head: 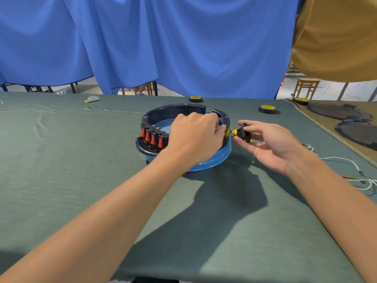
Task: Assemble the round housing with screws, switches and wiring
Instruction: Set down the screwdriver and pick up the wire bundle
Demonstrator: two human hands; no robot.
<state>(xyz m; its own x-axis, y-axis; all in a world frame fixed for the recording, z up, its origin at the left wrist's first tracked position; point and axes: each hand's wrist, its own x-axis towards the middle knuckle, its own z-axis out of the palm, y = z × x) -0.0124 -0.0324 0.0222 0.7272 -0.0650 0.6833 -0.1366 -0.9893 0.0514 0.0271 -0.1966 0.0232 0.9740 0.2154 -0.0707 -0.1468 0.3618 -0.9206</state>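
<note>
Round black plastic housing (175, 113) — an open ring with a gap at the far right, seated on a translucent blue round base (212, 158) near the middle of the grey-green cloth-covered table (81, 180). Set in the near-left wall, 4 red rocker switches (152, 137) side by side. Left hand (195, 131) draped over the near-right rim, fingers curled down across the wall at the gap and closed on the ring's edge; fingertips hidden, so exact contact unclear. Right hand (271, 144) just beside the housing on the right, half open, thumb and forefinger pinched on a small black component with a yellow end (243, 133), the remaining fingers spread loose beneath. Component close to the outer wall but apart from it, yellow end toward the ring. Likely step: fitting this part into the right-hand wall. Housing probably light and stiff, though springy near the gap — best held on the solid rim next to the opening, pressing down so ring and base do not slide on the cloth. Glossy plastic, likely a little slippery; switches better left untouched. White wires (346, 170) at the right edge of the table, 2 black-and-yellow tape rolls (267, 108) beyond, well apart.
</note>
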